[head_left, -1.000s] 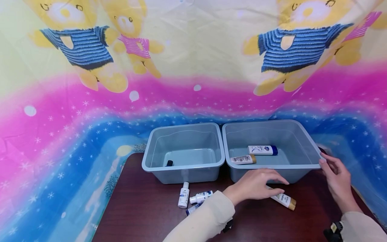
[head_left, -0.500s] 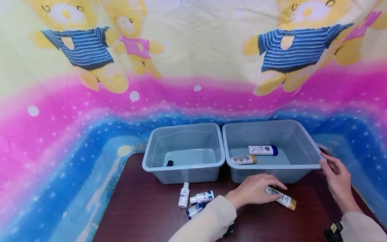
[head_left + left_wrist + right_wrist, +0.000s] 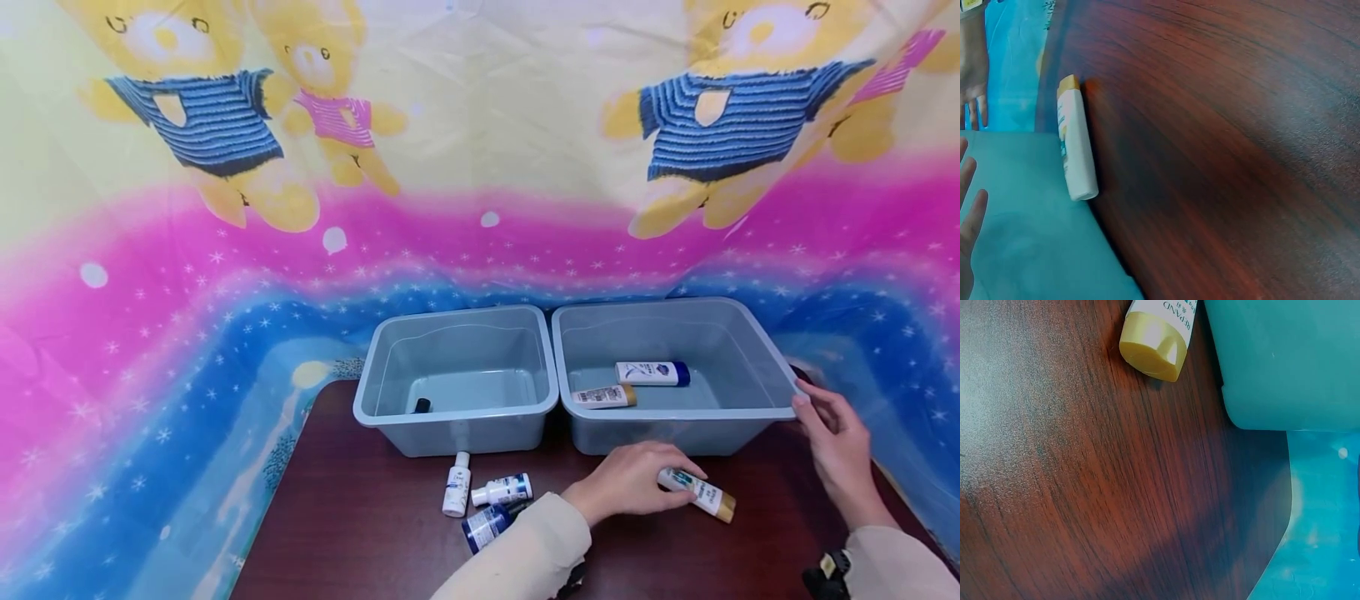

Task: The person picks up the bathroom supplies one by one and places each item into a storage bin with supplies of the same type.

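My left hand [image 3: 633, 482] hovers over a white tube with a gold cap [image 3: 705, 496], its index finger and thumb spread above the tube's left end. In the left wrist view, fingers [image 3: 972, 219] show apart from that tube [image 3: 1079, 150], which lies on the table beside the bin. My right hand [image 3: 842, 442] holds the front right corner of the right grey plastic bin [image 3: 675, 414] by its rim, thumb in front and fingers at the side. Inside this bin lie a white tube with a blue cap [image 3: 651, 373] and a gold-capped tube [image 3: 600, 397].
A second grey bin [image 3: 453, 417] stands to the left, with a small black-capped thing [image 3: 422, 406] inside. Before it on the brown table [image 3: 337, 517] are a white bottle [image 3: 457, 487], a white-and-blue bottle [image 3: 502, 489] and a dark blue bottle [image 3: 486, 525], partly behind the left sleeve.
My left hand has shifted slightly lower over the gold-capped tube, its index finger and thumb coming nearer. The left sleeve has moved right, uncovering more of the dark blue bottle. My right hand stays put.
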`<state>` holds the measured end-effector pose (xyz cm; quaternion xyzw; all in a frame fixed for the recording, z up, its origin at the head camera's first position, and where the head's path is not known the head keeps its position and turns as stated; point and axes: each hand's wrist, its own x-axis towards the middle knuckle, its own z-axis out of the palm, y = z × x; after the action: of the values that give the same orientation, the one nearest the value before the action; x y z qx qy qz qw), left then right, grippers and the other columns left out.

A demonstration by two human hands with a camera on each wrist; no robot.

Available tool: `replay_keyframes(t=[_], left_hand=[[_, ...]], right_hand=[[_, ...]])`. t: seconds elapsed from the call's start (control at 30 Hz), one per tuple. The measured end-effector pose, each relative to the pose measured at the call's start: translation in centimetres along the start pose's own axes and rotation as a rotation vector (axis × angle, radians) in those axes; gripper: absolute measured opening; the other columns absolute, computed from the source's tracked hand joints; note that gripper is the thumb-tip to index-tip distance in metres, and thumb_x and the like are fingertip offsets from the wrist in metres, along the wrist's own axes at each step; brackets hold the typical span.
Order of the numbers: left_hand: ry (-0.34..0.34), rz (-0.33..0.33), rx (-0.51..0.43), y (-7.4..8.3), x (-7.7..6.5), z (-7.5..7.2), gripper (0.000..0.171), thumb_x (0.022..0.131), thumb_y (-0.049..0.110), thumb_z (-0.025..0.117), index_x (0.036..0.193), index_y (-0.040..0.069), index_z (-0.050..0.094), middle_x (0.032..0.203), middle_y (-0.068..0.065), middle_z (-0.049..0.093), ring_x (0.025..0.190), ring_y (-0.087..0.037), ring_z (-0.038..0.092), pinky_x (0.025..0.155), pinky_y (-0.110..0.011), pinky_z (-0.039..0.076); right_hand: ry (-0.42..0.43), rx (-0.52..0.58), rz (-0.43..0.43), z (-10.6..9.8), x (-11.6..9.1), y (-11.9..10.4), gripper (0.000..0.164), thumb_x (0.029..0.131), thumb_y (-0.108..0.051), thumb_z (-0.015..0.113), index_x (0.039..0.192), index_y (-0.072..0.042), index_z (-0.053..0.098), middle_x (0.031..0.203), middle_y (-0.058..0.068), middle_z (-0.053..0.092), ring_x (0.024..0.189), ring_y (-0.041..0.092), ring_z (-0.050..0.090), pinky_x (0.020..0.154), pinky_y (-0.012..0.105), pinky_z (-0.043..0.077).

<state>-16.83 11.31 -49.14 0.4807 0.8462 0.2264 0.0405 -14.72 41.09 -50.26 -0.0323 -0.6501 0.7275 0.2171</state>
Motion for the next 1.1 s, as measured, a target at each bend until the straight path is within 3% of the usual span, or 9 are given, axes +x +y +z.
replay_keyframes(t=[0.37, 0.77, 1.1], left_hand=[[-0.030, -0.035, -0.038, -0.7, 0.4, 2.0, 0.031, 0.094, 0.040, 0.067, 0.125, 0.036, 0.067, 0.118, 0.025, 0.059, 0.099, 0.010, 0.051, 0.080, -0.004, 0.036], [-0.018, -0.070, 0.000, -1.3, 1.3, 4.3, 0.032, 0.094, 0.043, 0.067, 0.126, 0.039, 0.066, 0.124, 0.026, 0.057, 0.107, 0.013, 0.047, 0.086, -0.006, 0.036], [0.007, -0.080, 0.022, -1.6, 1.8, 5.2, 0.034, 0.092, 0.041, 0.070, 0.126, 0.037, 0.066, 0.122, 0.025, 0.059, 0.105, 0.012, 0.049, 0.085, -0.005, 0.036]], right_hand=[[-0.010, -0.002, 0.008, -0.2, -0.1, -0.1, 0.035, 0.100, -0.004, 0.055, 0.133, -0.013, 0.063, 0.115, -0.018, 0.063, 0.092, -0.007, 0.063, 0.072, 0.007, 0.048], [0.006, -0.038, 0.017, -0.3, 0.0, -0.3, 0.035, 0.100, -0.006, 0.056, 0.134, -0.014, 0.062, 0.115, -0.019, 0.061, 0.091, -0.008, 0.062, 0.072, 0.007, 0.047], [0.021, -0.073, 0.028, -0.2, -0.2, 0.0, 0.036, 0.100, -0.011, 0.059, 0.135, -0.013, 0.062, 0.114, -0.020, 0.061, 0.092, -0.007, 0.062, 0.071, 0.008, 0.048]])
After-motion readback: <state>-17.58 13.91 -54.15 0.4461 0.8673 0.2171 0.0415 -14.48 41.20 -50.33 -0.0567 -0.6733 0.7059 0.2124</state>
